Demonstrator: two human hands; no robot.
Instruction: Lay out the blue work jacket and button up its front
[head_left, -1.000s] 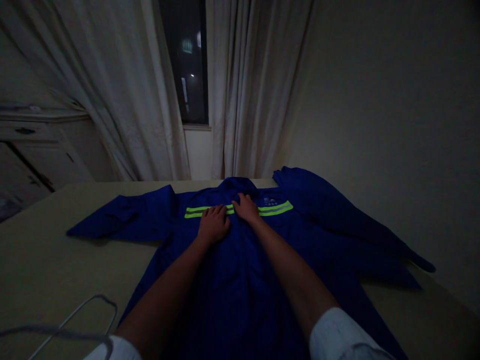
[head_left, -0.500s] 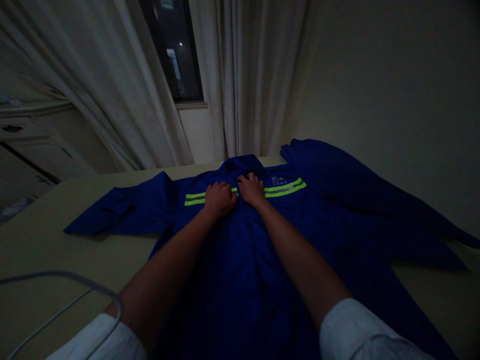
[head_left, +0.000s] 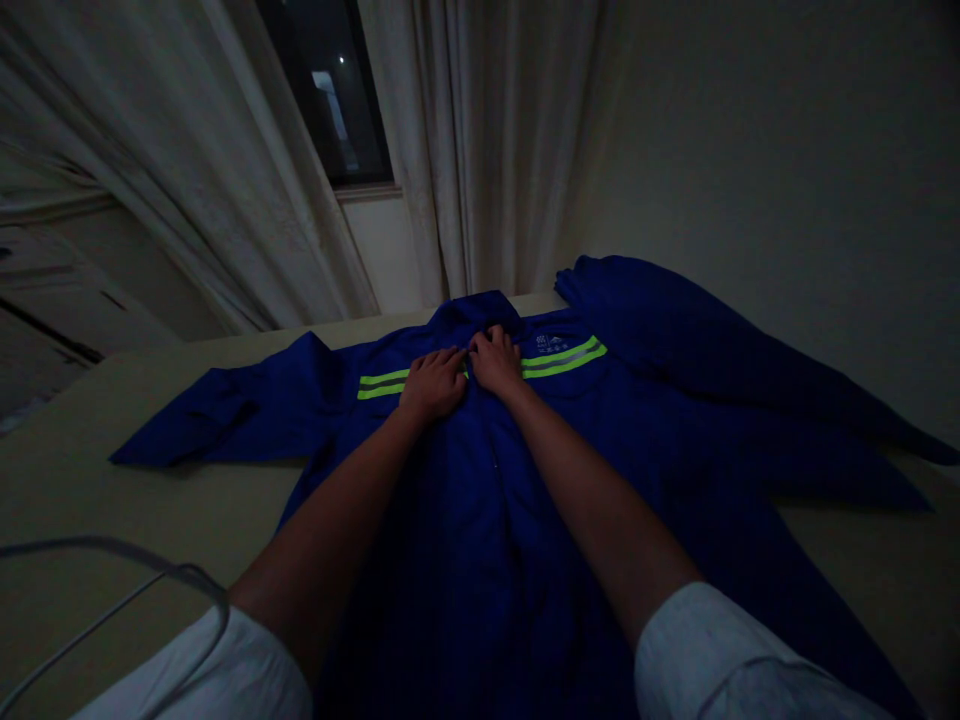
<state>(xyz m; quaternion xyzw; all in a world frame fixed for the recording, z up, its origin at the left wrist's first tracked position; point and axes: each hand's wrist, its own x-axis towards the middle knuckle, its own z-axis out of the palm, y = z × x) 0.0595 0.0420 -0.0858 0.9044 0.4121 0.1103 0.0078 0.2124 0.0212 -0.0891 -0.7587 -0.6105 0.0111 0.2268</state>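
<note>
A blue work jacket (head_left: 480,500) with two bright yellow-green stripes across the chest lies spread out, front up, on a pale table (head_left: 150,500). Its sleeves reach out to the left and right. My left hand (head_left: 433,383) rests on the chest just left of the front placket, fingers curled and pinching the cloth. My right hand (head_left: 495,362) sits close beside it below the collar, fingers bent and gripping the jacket's front edge. The two hands almost touch.
A white wire hanger (head_left: 112,600) lies on the table at the lower left. Pale curtains (head_left: 247,190) and a dark window (head_left: 330,90) stand behind the table. A wall runs along the right, against the right sleeve. A cabinet (head_left: 52,300) is at far left.
Both hands have drawn closer together at the jacket's front, near the collar. The left hand has curled from lying flat. The view has tipped down a little.
</note>
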